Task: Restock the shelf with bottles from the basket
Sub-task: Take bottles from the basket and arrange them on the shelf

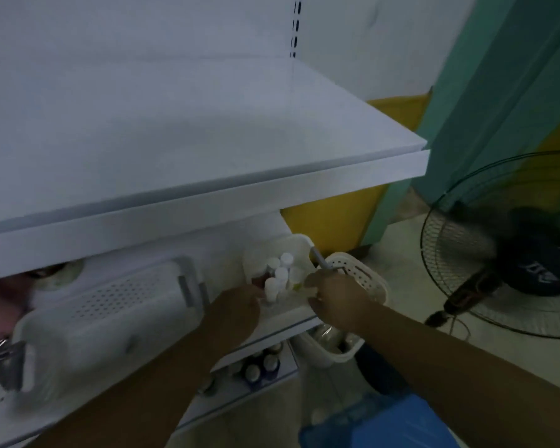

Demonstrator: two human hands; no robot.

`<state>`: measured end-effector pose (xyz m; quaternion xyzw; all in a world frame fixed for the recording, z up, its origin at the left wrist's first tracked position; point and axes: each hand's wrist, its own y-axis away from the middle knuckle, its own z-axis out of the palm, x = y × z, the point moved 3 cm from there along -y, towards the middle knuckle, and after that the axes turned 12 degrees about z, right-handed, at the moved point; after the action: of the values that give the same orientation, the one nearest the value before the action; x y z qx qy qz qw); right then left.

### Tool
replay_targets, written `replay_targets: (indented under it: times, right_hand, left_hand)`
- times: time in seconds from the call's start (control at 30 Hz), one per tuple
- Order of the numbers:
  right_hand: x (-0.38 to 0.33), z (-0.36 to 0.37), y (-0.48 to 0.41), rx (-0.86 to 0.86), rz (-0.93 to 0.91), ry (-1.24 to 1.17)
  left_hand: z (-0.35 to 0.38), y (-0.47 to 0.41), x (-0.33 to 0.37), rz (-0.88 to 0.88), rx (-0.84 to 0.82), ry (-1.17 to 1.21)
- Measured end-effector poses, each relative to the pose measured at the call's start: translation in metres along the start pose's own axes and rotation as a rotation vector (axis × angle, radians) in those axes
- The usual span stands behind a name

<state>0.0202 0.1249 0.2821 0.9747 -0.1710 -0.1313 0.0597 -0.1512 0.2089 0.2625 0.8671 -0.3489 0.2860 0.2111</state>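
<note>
Several small white-capped bottles stand in a cluster at the right end of the lower white shelf. My left hand reaches in from the left, and its fingertips close on the nearest white bottle. A white perforated basket hangs tilted just off the shelf's right end. My right hand is in front of it, curled around its grey handle. The image is dim and blurred, so the basket's contents are unclear.
The wide upper shelf juts out above the hands. A larger white perforated basket lies on the lower shelf to the left. Dark-capped bottles stand on the shelf below. A black floor fan stands at right.
</note>
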Motion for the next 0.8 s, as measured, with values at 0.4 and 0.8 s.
replay_targets:
  times: [0.4,0.8]
  right_hand:
    - [0.006,0.066,-0.086,-0.019,0.190,0.110]
    - [-0.004,0.004,-0.039,0.115,0.249,-0.507]
  left_hand:
    - [0.054,-0.077,-0.011,-0.239,-0.090,-0.143]
    - [0.010,-0.032,0.009,-0.085,0.230,0.262]
